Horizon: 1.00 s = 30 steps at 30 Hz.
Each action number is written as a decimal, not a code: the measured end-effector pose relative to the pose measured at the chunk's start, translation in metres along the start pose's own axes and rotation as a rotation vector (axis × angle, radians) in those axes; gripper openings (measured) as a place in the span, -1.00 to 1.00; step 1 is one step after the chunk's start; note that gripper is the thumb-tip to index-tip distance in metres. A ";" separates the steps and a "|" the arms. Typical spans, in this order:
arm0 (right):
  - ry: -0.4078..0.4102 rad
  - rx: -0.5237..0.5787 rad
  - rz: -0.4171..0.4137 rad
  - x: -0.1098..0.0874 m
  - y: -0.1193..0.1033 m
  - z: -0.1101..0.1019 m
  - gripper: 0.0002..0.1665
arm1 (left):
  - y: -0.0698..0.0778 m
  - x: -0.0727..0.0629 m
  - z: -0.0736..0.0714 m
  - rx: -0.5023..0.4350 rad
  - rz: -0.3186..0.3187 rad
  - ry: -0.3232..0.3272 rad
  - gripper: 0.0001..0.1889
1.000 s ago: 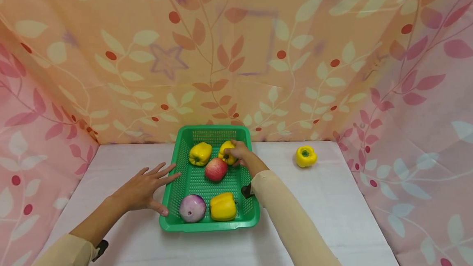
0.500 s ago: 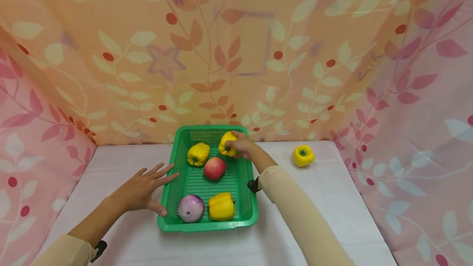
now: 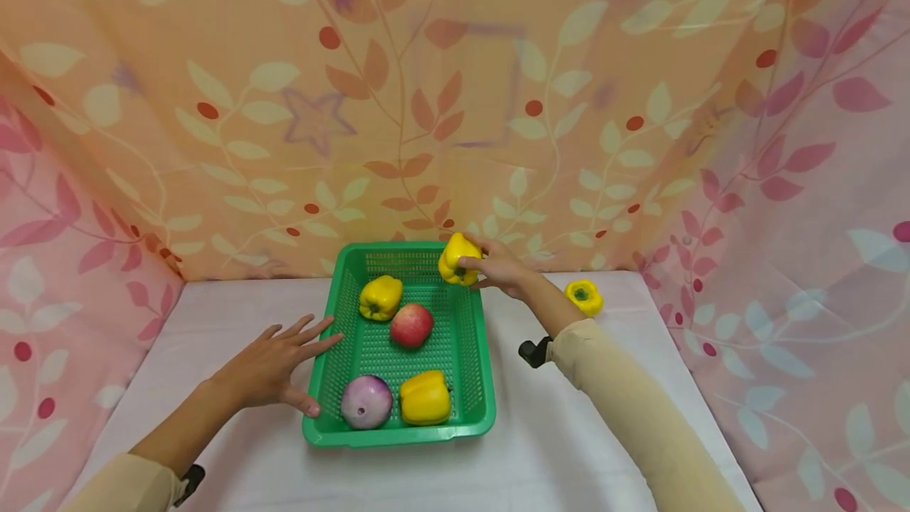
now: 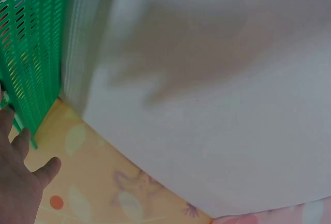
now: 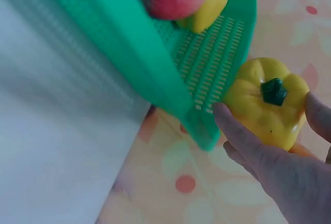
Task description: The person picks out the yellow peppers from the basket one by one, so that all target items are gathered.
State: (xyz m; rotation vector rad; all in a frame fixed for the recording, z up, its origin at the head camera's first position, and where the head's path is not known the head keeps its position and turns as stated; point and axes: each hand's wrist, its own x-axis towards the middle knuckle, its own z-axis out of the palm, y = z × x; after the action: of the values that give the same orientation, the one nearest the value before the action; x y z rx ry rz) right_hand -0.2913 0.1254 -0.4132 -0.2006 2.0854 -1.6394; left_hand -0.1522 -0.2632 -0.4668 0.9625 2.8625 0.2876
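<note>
My right hand (image 3: 501, 267) grips a yellow bell pepper (image 3: 459, 259) over the far right corner of the green basket (image 3: 398, 437). In the right wrist view that bell pepper (image 5: 269, 102) shows its green stem, with fingers and thumb on either side. My left hand (image 3: 277, 366) is spread with straight fingers at the basket's left rim, holding nothing. Inside the basket lie a red apple (image 3: 411, 325), a purple onion-like ball (image 3: 366, 401), a second yellow bell pepper (image 3: 381, 297) at the back and a third bell pepper (image 3: 425, 397) in front.
Another yellow bell pepper (image 3: 584, 297) stands on the white table (image 3: 569, 449) at the back right, partly behind my right forearm. Floral cloth (image 3: 398, 101) hangs behind the table and along both sides.
My right hand has lifted the yellow bell pepper from the basket floor and carried it up and rightward to the far right corner. The left hand has stayed in place.
</note>
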 end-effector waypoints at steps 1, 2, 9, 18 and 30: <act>0.000 0.000 -0.003 -0.004 0.000 -0.005 -0.18 | 0.000 0.000 0.000 0.001 0.003 0.004 0.16; -0.002 -0.010 -0.010 -0.007 0.000 -0.009 -0.17 | 0.000 0.000 0.000 0.003 0.008 0.009 0.16; 0.007 -0.063 -0.037 -0.028 0.006 -0.044 -0.16 | 0.001 -0.001 -0.001 0.004 0.005 0.023 0.15; 0.095 -0.187 0.016 -0.041 0.040 -0.073 -0.16 | 0.001 -0.001 -0.002 0.008 0.007 0.015 0.16; 0.145 -0.149 0.114 -0.045 0.094 -0.084 -0.15 | 0.001 0.000 -0.002 -0.008 0.016 0.024 0.16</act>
State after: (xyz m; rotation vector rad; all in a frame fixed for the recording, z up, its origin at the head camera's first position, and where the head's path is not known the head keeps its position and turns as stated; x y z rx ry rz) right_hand -0.2731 0.2424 -0.4753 -0.0109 2.2853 -1.4718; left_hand -0.1517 -0.2623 -0.4651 0.9871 2.8746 0.3133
